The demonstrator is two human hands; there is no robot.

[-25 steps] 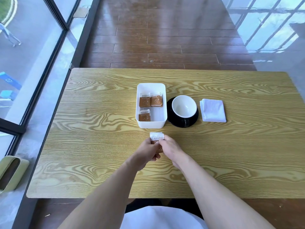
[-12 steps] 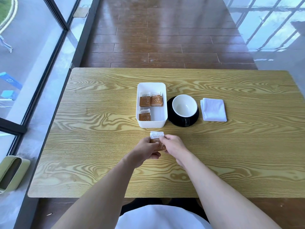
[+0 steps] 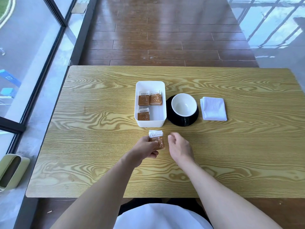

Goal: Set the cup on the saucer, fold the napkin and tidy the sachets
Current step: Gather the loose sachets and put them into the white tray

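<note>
Right hand (image 3: 179,147) lets go — a moment ago both hands pinched the sachet (image 3: 156,140), now its fingers hang loosely curled and empty just beside it. Left hand (image 3: 146,148) alone grips the packet, held over the middle of the table (image 3: 99,146), just short of the white tray (image 3: 150,123). That looks like a one-handed drop coming. Further back, the tray holds several sachets already. To its right, cup (image 3: 184,104) sits on saucer (image 3: 171,119), and the folded napkin (image 3: 213,109) lies beyond toward the right edge — this packet seems the last job.
</note>
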